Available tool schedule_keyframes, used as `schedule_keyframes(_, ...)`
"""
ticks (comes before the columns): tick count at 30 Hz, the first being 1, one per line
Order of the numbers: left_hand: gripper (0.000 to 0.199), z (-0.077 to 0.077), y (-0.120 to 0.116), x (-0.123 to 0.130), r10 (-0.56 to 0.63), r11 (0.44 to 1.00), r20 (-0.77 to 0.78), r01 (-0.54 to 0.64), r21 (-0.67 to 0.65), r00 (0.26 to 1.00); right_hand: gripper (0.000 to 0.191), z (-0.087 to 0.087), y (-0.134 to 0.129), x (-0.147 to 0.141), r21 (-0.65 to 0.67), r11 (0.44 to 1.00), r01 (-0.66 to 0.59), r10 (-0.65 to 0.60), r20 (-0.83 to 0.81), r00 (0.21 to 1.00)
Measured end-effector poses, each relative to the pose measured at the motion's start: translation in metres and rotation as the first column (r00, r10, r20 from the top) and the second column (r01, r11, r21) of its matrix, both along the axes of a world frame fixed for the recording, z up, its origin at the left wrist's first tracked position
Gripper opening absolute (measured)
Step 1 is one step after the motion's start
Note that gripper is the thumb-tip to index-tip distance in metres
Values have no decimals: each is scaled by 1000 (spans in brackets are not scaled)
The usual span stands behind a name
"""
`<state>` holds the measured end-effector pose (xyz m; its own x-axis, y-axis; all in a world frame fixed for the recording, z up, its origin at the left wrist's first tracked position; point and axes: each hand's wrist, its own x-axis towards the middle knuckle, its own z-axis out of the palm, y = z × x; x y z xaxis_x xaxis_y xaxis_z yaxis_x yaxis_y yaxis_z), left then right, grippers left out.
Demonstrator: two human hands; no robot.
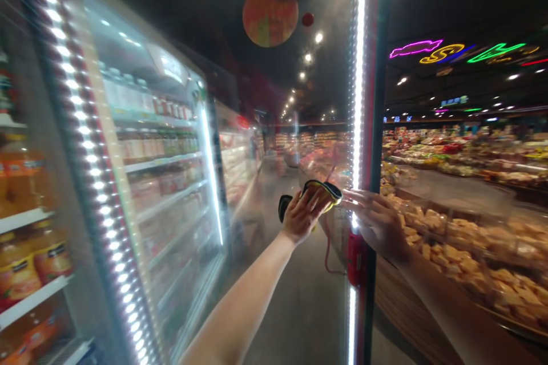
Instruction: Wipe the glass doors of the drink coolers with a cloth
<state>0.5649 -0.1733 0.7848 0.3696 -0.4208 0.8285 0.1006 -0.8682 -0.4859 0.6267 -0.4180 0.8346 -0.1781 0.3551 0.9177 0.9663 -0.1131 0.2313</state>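
In the head view, my left hand (pixel 299 218) holds a brownish cloth (pixel 321 197) with a black and yellow edge at the glass door (pixel 295 291). Its fingers lie over the cloth, and a dark piece shows beside the wrist. My right hand (pixel 379 219) is just to the right, at the door's dark frame (pixel 372 142), with fingers stretched out toward the cloth across the lit strip (pixel 358 68). No object shows in it. Below the hands, a red part (pixel 355 259) sits on the frame.
Fridge shelves (pixel 38 296) with orange drink bottles stand at the left. Another lit fridge (pixel 158 148) with rows of bottles shows in or through the glass. Displays of packaged food (pixel 471 245) are on the right, beyond the door. A round sticker (pixel 269 16) is high on the glass.
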Motion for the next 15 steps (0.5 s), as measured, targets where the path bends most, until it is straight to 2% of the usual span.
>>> schedule_keyframes(1,65,19,7,0,10,999,0,-10,-39,1000,48,0,1,1,-5,1000,1,-1,4,1000)
schedule_keyframes(3,67,53,25,-7,67,978,69,-52,-203,995,49,-3,3,3,-4,1000,16,-16,0,1000)
schedule_keyframes(4,67,64,35,-12,111,950,131,-67,-304,985,49,-5,5,4,-5,1000,29,-29,-11,1000)
schedule_keyframes(5,67,68,45,-18,160,914,198,-69,-401,967,49,-8,7,5,-13,999,42,-42,-26,999)
schedule_keyframes(6,67,65,52,-24,205,876,256,-60,-478,945,50,-11,11,5,-26,998,51,-52,-41,998)
schedule_keyframes(8,69,40,60,-33,248,835,314,-39,-549,917,51,-16,20,4,-47,997,58,-61,-61,996)
schedule_keyframes(10,72,6,57,-36,199,882,278,-48,-469,940,51,-18,33,0,-44,998,47,-49,-66,997)
schedule_keyframes(12,72,-17,48,-34,129,948,191,-64,-312,973,50,-16,47,-7,-50,998,36,-40,-75,996)
schedule_keyframes(13,71,-19,44,-33,102,969,143,-66,-239,984,50,-14,54,-10,-64,997,35,-40,-79,996)
schedule_keyframes(15,68,-5,42,-31,61,990,58,-53,-134,996,50,-11,64,-17,-96,995,37,-45,-77,996)
